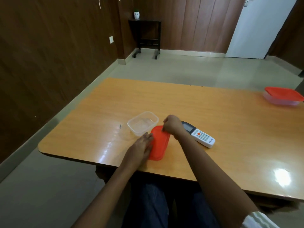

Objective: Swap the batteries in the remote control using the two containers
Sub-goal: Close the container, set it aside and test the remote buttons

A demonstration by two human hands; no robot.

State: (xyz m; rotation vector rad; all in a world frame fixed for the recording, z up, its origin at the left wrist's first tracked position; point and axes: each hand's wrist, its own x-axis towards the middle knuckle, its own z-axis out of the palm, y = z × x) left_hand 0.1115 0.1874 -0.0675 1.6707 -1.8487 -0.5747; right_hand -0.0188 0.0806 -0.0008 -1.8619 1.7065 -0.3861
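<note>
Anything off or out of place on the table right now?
Nothing spilled or damaged. The near clear container is open, its red lid flat on the table beside it. A small dark object lies left of it; too small to identify.

Red lid (pixel 159 142), white remote (pixel 201 136), orange table (pixel 213 112).

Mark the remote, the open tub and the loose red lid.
remote (pixel 201 135): head view, on the keypad.
open tub (pixel 142 123): head view, on its clear floor.
red lid (pixel 159 143): head view, on its top face.
</note>
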